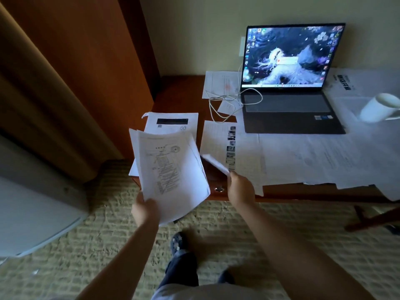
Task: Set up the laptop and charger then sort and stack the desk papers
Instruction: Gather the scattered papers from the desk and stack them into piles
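Between the thumb and curled fingers of the left hand (145, 210) a sheaf of papers (173, 169) is gripped by its bottom edge, held up in front of the desk (179, 94). Just beyond the fingertips of the right hand (240, 189) 1 loose sheet (214, 164) is pinched by a corner, and it bends over there. These sheets are judged light, limp and slippery against each other; a hold at 1 edge lets the far end droop and fan, so a grip nearer the middle of an edge, with the stack squared, would be judged steadier. More papers (313, 156) lie spread beyond the right fingers, some hanging over the desk front. Farther off, the laptop (287, 83) stands open and lit, with the white charger cable (218, 100) looped at its side. A white mug (378, 107) stands right of it. Print on the held sheets is too blurred to be read; bold black lettering on a far sheet (344, 82) cannot be made out either.
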`<state>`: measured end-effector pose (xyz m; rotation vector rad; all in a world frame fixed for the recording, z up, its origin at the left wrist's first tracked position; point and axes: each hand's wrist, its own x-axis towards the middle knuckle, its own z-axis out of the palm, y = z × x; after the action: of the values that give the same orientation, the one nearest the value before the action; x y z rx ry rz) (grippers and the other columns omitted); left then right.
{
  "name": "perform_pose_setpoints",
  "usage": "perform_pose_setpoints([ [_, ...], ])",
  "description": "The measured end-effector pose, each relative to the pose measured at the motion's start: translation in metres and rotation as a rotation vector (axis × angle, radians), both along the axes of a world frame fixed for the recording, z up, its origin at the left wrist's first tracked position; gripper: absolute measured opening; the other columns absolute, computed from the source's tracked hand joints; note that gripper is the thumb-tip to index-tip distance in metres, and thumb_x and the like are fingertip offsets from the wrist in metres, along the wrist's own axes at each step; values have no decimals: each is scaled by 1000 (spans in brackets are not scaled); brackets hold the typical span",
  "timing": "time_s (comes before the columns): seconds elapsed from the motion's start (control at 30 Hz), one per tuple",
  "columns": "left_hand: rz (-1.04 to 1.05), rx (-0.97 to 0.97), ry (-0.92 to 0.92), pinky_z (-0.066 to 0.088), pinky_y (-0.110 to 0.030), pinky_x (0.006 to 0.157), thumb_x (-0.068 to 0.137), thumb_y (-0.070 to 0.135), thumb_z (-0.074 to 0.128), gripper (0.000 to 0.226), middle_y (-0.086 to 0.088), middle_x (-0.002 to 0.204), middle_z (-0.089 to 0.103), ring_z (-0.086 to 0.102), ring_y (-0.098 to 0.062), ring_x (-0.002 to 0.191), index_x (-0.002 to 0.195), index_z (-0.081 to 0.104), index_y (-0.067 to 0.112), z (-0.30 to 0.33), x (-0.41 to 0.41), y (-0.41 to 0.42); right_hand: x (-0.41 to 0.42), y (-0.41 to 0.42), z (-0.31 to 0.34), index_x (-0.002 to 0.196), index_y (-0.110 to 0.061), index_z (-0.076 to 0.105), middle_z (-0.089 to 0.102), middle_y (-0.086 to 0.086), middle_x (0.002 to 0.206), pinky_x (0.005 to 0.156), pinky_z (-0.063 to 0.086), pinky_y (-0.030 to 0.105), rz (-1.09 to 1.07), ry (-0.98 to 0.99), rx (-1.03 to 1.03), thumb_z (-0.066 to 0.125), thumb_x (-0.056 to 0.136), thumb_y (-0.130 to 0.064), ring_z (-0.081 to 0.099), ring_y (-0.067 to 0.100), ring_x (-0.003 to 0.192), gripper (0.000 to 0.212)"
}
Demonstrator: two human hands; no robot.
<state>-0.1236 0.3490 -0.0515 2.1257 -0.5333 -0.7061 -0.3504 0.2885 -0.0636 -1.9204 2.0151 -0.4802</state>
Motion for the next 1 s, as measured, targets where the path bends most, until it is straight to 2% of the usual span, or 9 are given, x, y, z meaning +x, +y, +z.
perform_pose_setpoints([
  [0.1, 35, -11, 70, 47, -38, 80, 80, -6, 36, 48, -15, 106, 64, 59, -34, 96, 119, 61, 7, -5, -2, 2, 13, 7, 22, 112, -4, 59, 64, 8, 78, 57, 40, 25, -11, -180, -191, 44, 100, -19, 61, 21, 67, 25],
  [0.23, -69, 23, 166, 45, -35, 74, 84, -5, 40, 35, -12, 94, 60, 56, -29, 87, 111, 61, 3, 1, -17, 5, 46, 20, 38, 110, -5, 65, 70, 12, 88, 59, 56, 31, 461, -186, -407, 61, 79, 2, 69, 25, 73, 33],
  [0.33, -191, 65, 398, 48, -37, 80, 89, 7, 54, 15, -9, 100, 57, 54, -26, 93, 104, 55, 7, 8, -25, 3, 54, 36, 24, 123, -6, 60, 60, 15, 126, 95, 48, 41, 750, -137, -62, 53, 86, 4, 59, 30, 113, 39],
  [0.5, 15, -7, 804, 47, -64, 90, 68, 66, 64, 72, -20, 113, 66, 62, -42, 104, 117, 65, 13, -57, 0, -10, 39, 50, 2, 122, -18, 62, 58, 1, 132, 104, 43, 34, 807, -94, 111, 52, 95, -16, 53, 18, 120, 29],
  [0.57, -89, 40, 730, 51, -53, 85, 63, 45, 76, 72, -24, 116, 63, 62, -40, 101, 120, 60, 4, -27, -15, -5, 34, 50, 4, 112, -17, 66, 65, 1, 118, 94, 49, 36, 795, -76, 111, 48, 97, -32, 59, 17, 107, 27],
  [0.67, -215, 94, 254, 45, -31, 66, 81, -2, 47, 30, -17, 96, 62, 55, -29, 82, 108, 58, 2, -3, -31, 0, 24, 42, 1, 105, -16, 64, 65, -2, 106, 90, 51, 33, 556, -135, -4, 54, 92, -28, 59, 13, 98, 20],
  [0.77, -188, -24, 83, 39, -25, 54, 75, 6, 39, 28, -3, 77, 57, 51, -20, 71, 93, 59, 12, 7, -36, 3, 2, 23, -10, 109, -13, 60, 63, 0, 107, 84, 54, 30, 260, -7, -109, 57, 85, -11, 59, 15, 98, 24],
  [0.9, -175, -87, 60, 35, -23, 50, 69, 7, 40, 15, 0, 64, 49, 45, -18, 63, 72, 53, 12, 12, -35, 2, -31, 0, -22, 125, -12, 50, 54, 7, 127, 95, 47, 33, 183, 252, -2, 60, 84, -8, 50, 23, 119, 42],
  [1.0, -259, -59, 111, 40, -25, 51, 65, 10, 39, 18, -1, 64, 52, 47, -18, 62, 71, 55, 12, 16, -36, 0, -38, -11, -10, 105, -8, 64, 67, 12, 103, 76, 52, 34, 1, 302, -28, 57, 84, -5, 60, 27, 98, 22],
])
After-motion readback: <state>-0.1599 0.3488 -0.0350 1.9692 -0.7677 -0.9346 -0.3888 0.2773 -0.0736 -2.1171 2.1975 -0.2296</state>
